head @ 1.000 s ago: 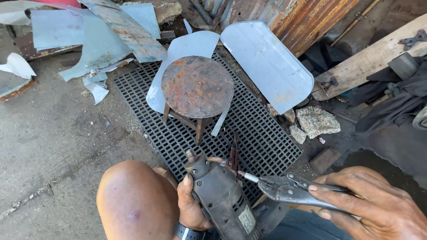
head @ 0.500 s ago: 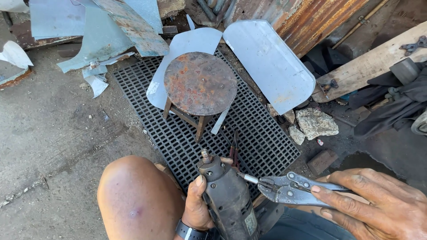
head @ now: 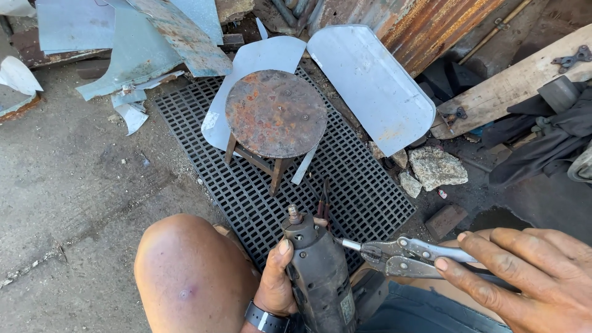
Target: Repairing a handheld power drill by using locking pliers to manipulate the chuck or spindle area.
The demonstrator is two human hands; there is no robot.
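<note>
Head view. Rotary tool [head: 319,277], dark, cylindrical, grimy plastic-and-metal body, is seen at 6 o'clock, gripped around its barrel by the left hand [head: 276,287], fingers closed. Judged moderately heavy, rigid; the barrel is the best hold. Locking pliers [head: 410,256], bare steel, stiff, are held by the handles in the right hand [head: 524,274], jaws clamped near the tool's nose. Rusted round stool [head: 275,113] stands at 12 o'clock on black grating [head: 246,203].

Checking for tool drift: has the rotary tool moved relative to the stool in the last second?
Yes. The rotary tool sits slightly right of before, judged against the stool.
</note>
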